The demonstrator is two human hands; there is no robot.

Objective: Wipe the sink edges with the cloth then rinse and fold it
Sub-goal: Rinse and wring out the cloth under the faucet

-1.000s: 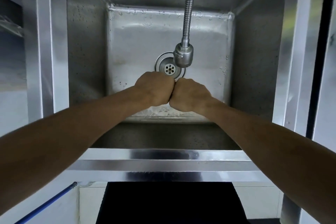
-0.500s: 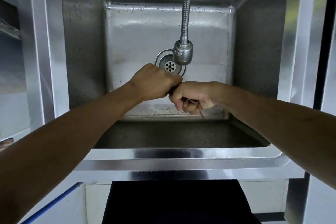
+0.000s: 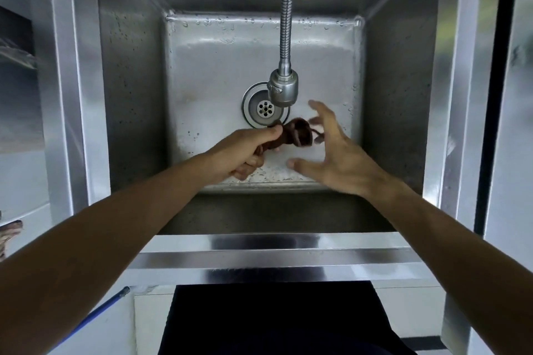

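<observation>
Gripping the twisted cloth (image 3: 291, 137), left hand (image 3: 245, 154); right hand (image 3: 331, 153) spread beside it

One head cam, wide-angle, looks fwd & steeply down into the steel sink (image 3: 259, 251) from close above; forearms enter from bottom.

we see a ribbed metal faucet hose (image 3: 287, 11) hanging down from the top edge, ending in a chrome spray head (image 3: 283, 87). at the lower left a blue rod (image 3: 95, 315) runs slantwise toward the corner. a black panel (image 3: 274, 317) fills the space at the bottom centre. at the far left edge sits a small brown, rough-looking object (image 3: 8, 232), too cropped to identify
</observation>
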